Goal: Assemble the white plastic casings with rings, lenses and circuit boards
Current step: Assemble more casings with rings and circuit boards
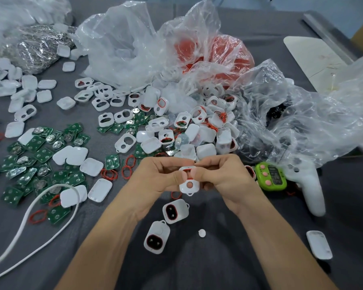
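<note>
- The casing (pixel 189 181) is held up between your hands, over the near table. Your left hand (pixel 157 176) and right hand (pixel 222 176) both pinch it, thumbs on its face.
- Its red ring (pixel 189 171) looks seated, but no board shows inside.
- Two fitted casings (pixel 175 210) lie just below, seemingly further along.
- Empty casings (pixel 125 142), circuit boards (pixel 40 151) and loose rings (pixel 127 170) still lie in heaps, so most of the work remains.

We see circuit boards (pixel 40 155) spread on the desk (pixel 105 227) at the frame's left, casings (pixel 197 130) heaped at centre below the plastic bags (pixel 122 42), and a timer (pixel 270 176) at right.
</note>
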Demonstrator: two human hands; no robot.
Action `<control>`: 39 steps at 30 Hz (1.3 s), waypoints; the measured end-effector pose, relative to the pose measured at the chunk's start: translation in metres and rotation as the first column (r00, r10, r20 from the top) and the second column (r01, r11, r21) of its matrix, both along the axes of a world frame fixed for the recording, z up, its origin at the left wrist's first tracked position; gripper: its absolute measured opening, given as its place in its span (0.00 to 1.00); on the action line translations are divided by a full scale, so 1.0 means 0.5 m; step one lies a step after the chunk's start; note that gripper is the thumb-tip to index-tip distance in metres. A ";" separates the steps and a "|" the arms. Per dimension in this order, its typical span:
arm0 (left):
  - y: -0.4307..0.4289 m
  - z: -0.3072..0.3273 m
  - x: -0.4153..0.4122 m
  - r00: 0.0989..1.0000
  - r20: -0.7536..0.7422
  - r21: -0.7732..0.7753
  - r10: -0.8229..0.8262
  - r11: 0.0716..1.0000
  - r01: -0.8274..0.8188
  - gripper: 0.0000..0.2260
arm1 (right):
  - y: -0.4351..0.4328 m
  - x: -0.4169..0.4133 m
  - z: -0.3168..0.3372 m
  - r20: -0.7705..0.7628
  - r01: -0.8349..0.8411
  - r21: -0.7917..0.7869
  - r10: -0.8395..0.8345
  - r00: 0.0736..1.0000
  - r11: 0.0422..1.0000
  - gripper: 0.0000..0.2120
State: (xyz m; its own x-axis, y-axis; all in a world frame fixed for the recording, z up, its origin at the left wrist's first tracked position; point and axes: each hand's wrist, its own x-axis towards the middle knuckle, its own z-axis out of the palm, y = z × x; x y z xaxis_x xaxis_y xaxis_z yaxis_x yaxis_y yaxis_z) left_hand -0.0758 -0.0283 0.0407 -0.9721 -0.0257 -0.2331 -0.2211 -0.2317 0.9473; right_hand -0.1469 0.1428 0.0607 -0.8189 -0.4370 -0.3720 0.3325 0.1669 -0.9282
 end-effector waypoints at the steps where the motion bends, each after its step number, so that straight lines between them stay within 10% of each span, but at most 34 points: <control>1: 0.003 -0.001 -0.003 0.999 -0.004 -0.036 0.033 0.999 -0.033 0.13 | -0.004 0.000 -0.003 -0.025 0.034 0.015 -0.034 0.999 0.999 0.05; 14: 0.052 -0.030 -0.027 0.938 -0.089 -0.439 0.334 0.833 -0.338 0.17 | -0.032 0.009 -0.032 -0.182 0.222 0.043 -0.211 0.960 0.974 0.07; 25: 0.040 -0.023 -0.027 0.950 0.019 0.094 0.311 0.946 -0.311 0.12 | -0.047 -0.008 -0.017 -0.077 0.090 -0.102 -0.098 0.992 0.991 0.15; 32: -0.060 -0.014 -0.016 0.937 0.266 0.506 0.224 0.795 -0.334 0.24 | -0.061 -0.085 0.004 -0.453 0.260 0.188 -0.152 0.879 0.947 0.16; 39: -0.104 -0.017 -0.021 0.913 0.312 0.640 0.263 0.652 -0.406 0.27 | -0.147 -0.162 0.003 -0.558 0.089 0.568 0.303 0.773 0.818 0.14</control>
